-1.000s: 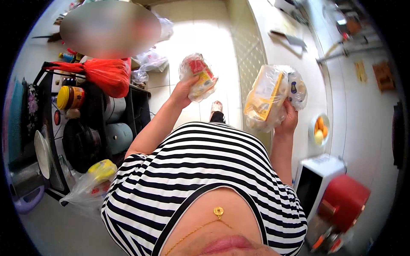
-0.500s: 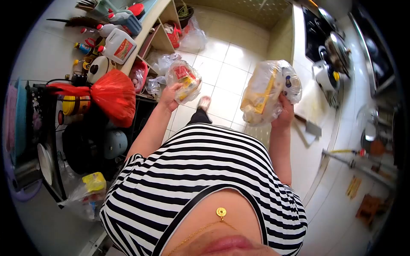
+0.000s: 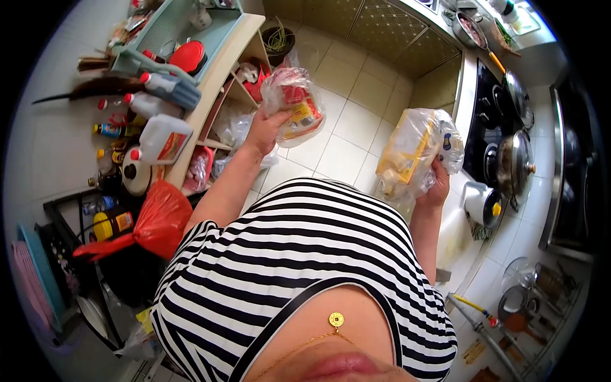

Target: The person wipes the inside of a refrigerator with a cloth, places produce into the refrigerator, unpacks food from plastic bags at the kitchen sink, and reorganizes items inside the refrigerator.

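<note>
A crinkled clear bag (image 3: 425,121) round a straight-edged yellow box (image 3: 400,159) lies just beyond the right hand (image 3: 434,186), across the tiled floor (image 3: 350,121) from the wooden shelf (image 3: 249,30); fingers curl round its lower right side. Nearer the shelf, the left hand (image 3: 262,135) pinches a smaller bag (image 3: 275,88), glossy and crumpled over a red-and-yellow pack (image 3: 305,116), by its left side. A thin, bunched red bag (image 3: 165,219) is by the shelf's near end.
</note>
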Demonstrator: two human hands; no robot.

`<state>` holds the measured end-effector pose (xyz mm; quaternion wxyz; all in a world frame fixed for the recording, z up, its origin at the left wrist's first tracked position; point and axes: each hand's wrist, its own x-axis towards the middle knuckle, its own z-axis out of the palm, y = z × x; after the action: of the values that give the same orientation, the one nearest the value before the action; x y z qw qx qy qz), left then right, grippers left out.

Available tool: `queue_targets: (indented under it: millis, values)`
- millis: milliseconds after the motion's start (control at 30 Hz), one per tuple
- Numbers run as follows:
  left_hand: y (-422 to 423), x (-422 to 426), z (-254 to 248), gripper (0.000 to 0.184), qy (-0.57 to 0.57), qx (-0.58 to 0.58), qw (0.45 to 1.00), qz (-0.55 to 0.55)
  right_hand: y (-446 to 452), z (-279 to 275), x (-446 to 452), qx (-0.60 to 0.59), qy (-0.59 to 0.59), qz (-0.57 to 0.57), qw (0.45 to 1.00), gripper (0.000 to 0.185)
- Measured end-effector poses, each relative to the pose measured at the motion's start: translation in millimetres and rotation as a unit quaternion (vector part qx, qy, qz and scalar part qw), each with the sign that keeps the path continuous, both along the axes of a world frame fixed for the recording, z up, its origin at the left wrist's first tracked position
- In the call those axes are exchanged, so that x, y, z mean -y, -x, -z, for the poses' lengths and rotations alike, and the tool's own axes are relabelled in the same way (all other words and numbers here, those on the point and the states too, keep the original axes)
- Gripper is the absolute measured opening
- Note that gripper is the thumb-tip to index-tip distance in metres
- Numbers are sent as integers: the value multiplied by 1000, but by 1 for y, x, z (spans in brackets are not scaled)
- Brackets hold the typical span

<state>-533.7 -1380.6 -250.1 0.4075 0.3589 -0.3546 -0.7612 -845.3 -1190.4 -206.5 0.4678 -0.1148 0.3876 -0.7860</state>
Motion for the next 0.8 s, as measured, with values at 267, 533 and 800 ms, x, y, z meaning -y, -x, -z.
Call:
queue_targets:
  millis: [267,533,800]
  values:
    - [73,114,16,36,263,152,950,-71,100,24,119,-20,-13,-36,999,36]
    - [146,208,-50,32,603,408,665,-168,182,2,255,-22,4,-74,997,32]
    - [182,294,-50,18,703,486,480,-197,238,11,364,37,5,-111,993,36]
